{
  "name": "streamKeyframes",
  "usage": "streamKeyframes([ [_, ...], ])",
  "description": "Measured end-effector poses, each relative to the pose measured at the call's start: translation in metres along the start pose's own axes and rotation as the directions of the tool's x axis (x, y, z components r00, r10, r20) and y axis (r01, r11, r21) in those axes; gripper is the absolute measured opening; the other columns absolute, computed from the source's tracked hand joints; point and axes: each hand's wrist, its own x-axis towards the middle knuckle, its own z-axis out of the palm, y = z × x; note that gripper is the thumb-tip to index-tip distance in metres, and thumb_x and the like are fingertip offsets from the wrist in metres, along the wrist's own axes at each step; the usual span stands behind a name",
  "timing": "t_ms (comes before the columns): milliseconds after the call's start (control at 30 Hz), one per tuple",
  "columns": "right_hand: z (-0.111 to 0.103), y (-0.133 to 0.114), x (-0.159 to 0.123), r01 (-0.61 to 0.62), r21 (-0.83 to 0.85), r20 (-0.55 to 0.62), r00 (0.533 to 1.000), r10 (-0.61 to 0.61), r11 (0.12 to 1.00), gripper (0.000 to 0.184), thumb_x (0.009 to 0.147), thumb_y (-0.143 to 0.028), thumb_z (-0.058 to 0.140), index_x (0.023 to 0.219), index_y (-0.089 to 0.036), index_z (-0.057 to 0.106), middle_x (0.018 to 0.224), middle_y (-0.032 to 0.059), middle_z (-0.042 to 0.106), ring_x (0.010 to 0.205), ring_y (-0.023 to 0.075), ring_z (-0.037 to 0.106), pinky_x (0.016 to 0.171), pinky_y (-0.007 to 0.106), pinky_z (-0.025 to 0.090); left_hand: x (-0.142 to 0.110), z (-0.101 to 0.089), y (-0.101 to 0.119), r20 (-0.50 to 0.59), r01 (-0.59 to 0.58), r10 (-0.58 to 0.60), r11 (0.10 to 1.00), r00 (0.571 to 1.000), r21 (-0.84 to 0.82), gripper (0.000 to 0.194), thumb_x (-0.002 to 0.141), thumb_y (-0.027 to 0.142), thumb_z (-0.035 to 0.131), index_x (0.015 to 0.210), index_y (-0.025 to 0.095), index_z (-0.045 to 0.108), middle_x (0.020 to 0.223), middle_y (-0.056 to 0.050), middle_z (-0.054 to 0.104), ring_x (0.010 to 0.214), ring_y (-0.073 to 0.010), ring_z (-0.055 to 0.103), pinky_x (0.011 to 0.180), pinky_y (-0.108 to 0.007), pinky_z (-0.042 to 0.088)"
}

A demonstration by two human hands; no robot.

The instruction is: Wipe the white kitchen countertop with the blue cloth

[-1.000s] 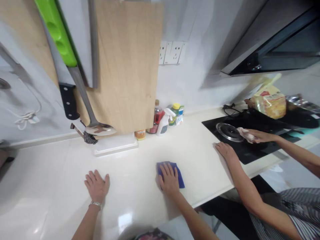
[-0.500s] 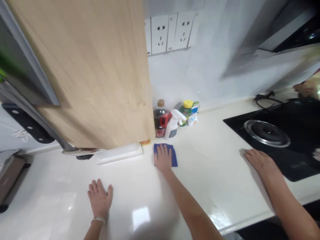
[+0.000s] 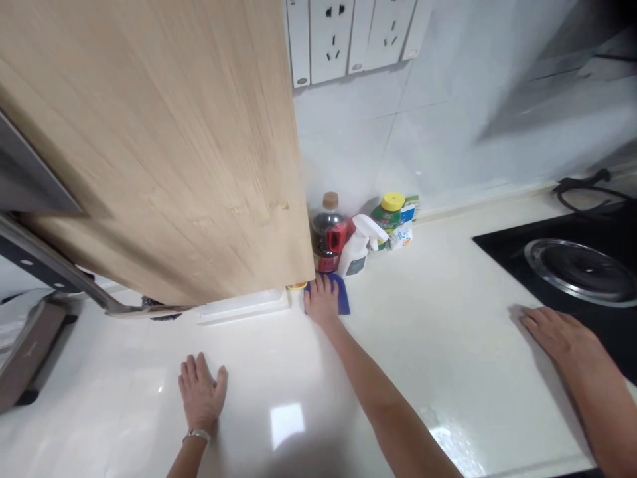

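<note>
My left hand [image 3: 202,392] lies flat on the white countertop [image 3: 239,398], fingers stretched and thumb apart, a band around its wrist. Nothing is in it. Palm down, my right hand [image 3: 322,299] rests on a folded blue cloth [image 3: 343,295], its fingers extended rather than wrapped around it. The cloth's far edge reaches the foot of a dark bottle [image 3: 327,232] with a brown cap. Beside that bottle stands a white spray bottle [image 3: 357,251]. A yellow-lidded green container [image 3: 391,212] and a small white packet [image 3: 401,236] are against the wall.
Another person's hand [image 3: 560,335] rests on the counter near the black cooktop [image 3: 507,249] at right. A wooden panel [image 3: 174,159] overhangs the left side above a white flat box [image 3: 243,307]. A grey-brown appliance [image 3: 32,355] stands far left.
My right hand and the blue cloth have slid away from me and slightly left, closer to the bottles. My left hand stays put. The view has shifted, so the cooktop sits farther right.
</note>
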Motion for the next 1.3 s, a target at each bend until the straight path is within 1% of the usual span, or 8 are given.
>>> streamKeyframes([
  [100, -0.005, 0.011, -0.009, 0.073, 0.009, 0.019, 0.997, -0.074, 0.997, 0.058, 0.098, -0.039, 0.031, 0.149, -0.013, 0.044, 0.156, 0.0118, 0.044, 0.145, 0.0318, 0.031, 0.122, 0.054, 0.012, 0.001, -0.001, 0.001, 0.005, 0.003, -0.003, 1.0, 1.0, 0.003, 0.077, 0.093, 0.054, 0.035, 0.152, 0.004, 0.034, 0.161, -0.027, 0.026, 0.153, -0.0379, 0.015, 0.123, -0.058, 0.017],
  [200, -0.016, 0.024, -0.037, 0.124, 0.002, 0.051, 0.991, -0.124, 0.992, 0.056, 0.099, -0.039, 0.032, 0.149, -0.017, 0.045, 0.157, 0.008, 0.043, 0.147, 0.0287, 0.03, 0.124, 0.051, 0.01, 0.002, -0.002, 0.003, -0.019, -0.014, 0.014, 1.0, 1.0, 0.0, 0.079, 0.093, 0.055, 0.033, 0.15, 0.001, 0.036, 0.159, -0.03, 0.027, 0.152, -0.0404, 0.016, 0.122, -0.059, 0.017],
  [500, -0.07, 0.078, -0.187, 0.132, -0.102, 0.075, 0.989, -0.125, 0.986, 0.057, 0.098, -0.038, 0.039, 0.153, -0.023, 0.038, 0.159, 0.0041, 0.04, 0.149, 0.0271, 0.027, 0.126, 0.054, 0.003, 0.001, -0.011, 0.016, -0.092, -0.1, 0.095, 0.993, 0.991, -0.054, 0.079, 0.092, 0.054, 0.034, 0.15, 0.001, 0.034, 0.156, -0.031, 0.029, 0.148, -0.0438, 0.02, 0.118, -0.063, 0.021],
  [700, -0.107, 0.16, -0.23, -0.041, -0.238, 0.026, 0.999, 0.048, 0.97, 0.054, 0.1, -0.044, 0.034, 0.152, -0.029, 0.038, 0.158, 0.0024, 0.041, 0.148, 0.0294, 0.032, 0.122, 0.067, 0.003, 0.0, -0.011, 0.018, -0.034, -0.081, 0.08, 0.996, 0.996, -0.043, 0.079, 0.09, 0.05, 0.04, 0.149, -0.001, 0.032, 0.156, -0.033, 0.027, 0.148, -0.0457, 0.019, 0.117, -0.065, 0.02],
  [800, -0.122, 0.198, -0.252, -0.143, -0.299, 0.017, 0.988, 0.156, 0.943, 0.056, 0.1, -0.044, 0.032, 0.154, -0.03, 0.036, 0.16, 0.0025, 0.039, 0.148, 0.0303, 0.031, 0.12, 0.068, 0.013, -0.002, -0.011, 0.018, -0.011, -0.085, 0.084, 0.995, 0.996, -0.056, 0.079, 0.09, 0.049, 0.041, 0.151, 0.0, 0.029, 0.157, -0.033, 0.026, 0.149, -0.0462, 0.018, 0.115, -0.067, 0.02],
  [900, -0.129, 0.213, -0.276, -0.21, -0.333, 0.014, 0.974, 0.228, 0.919, 0.057, 0.1, -0.044, 0.029, 0.155, -0.029, 0.033, 0.161, 0.0034, 0.036, 0.148, 0.0304, 0.029, 0.118, 0.066, 0.02, -0.003, -0.009, 0.016, -0.038, -0.097, 0.095, 0.992, 0.995, -0.081, 0.08, 0.091, 0.05, 0.042, 0.152, 0.0, 0.027, 0.158, -0.033, 0.024, 0.15, -0.0459, 0.015, 0.117, -0.067, 0.017],
  [1067, -0.119, 0.182, -0.311, -0.278, -0.368, -0.016, 0.956, 0.293, 0.887, 0.059, 0.1, -0.044, 0.024, 0.157, -0.026, 0.028, 0.162, 0.0054, 0.034, 0.149, 0.0307, 0.025, 0.117, 0.068, 0.019, -0.003, 0.0, 0.01, -0.026, -0.09, 0.087, 0.989, 0.996, -0.121, 0.083, 0.091, 0.05, 0.044, 0.153, -0.001, 0.024, 0.16, -0.033, 0.018, 0.152, -0.045, 0.009, 0.12, -0.065, 0.011],
  [1300, -0.092, 0.073, -0.344, -0.219, -0.343, -0.029, 0.975, 0.222, 0.914, 0.061, 0.099, -0.041, 0.029, 0.157, -0.021, 0.029, 0.161, 0.0098, 0.035, 0.149, 0.0331, 0.025, 0.119, 0.067, 0.011, -0.004, 0.007, 0.0, 0.027, -0.073, 0.079, 0.978, 0.996, -0.194, 0.088, 0.09, 0.051, 0.049, 0.154, -0.002, 0.022, 0.163, -0.032, 0.012, 0.153, -0.0442, 0.001, 0.121, -0.065, 0.004],
])
